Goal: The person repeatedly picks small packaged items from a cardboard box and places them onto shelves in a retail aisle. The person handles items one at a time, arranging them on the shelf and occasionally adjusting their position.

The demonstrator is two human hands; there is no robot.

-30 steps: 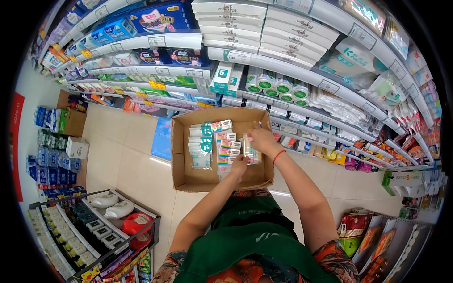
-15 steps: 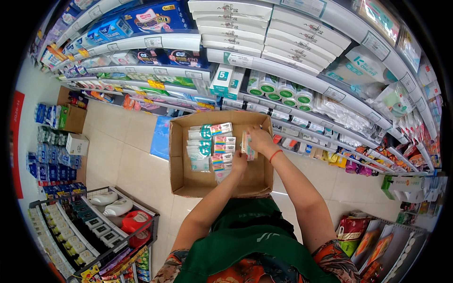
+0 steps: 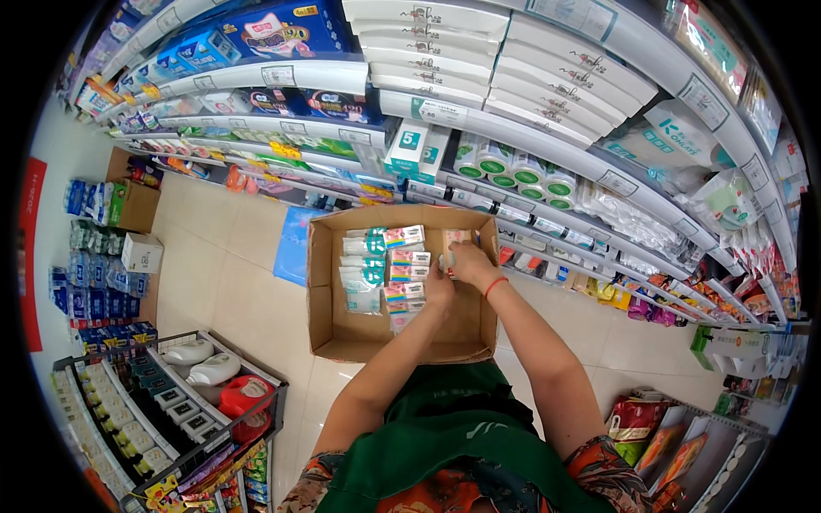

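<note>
An open cardboard box (image 3: 402, 344) stands in front of me. On its right side inside lies a small pale pink-and-white packet (image 3: 457, 236) near the far wall. My right hand (image 3: 469, 262), with a red cord at the wrist, has curled fingers over the packet's near end. Close beside it on the left, my left hand (image 3: 440, 289) has its fingers drawn together; what is between them is hidden. Left of my hands lies a column of small white, pink and rainbow-striped packets (image 3: 407, 272). Further left are clear bags with teal print (image 3: 363, 274).
Beyond the box run store shelves (image 3: 428, 109) with white cartons (image 3: 432, 38) and rolls (image 3: 513, 175). A blue flat panel (image 3: 293, 246) lies left of the box. A wire rack (image 3: 278, 402) with bottles stands near left; another rack (image 3: 697, 445) stands near right.
My right hand has drawn slightly nearer to me, uncovering the far end of the packet, which now lies closer to the far wall. My left hand has shifted slightly right.
</note>
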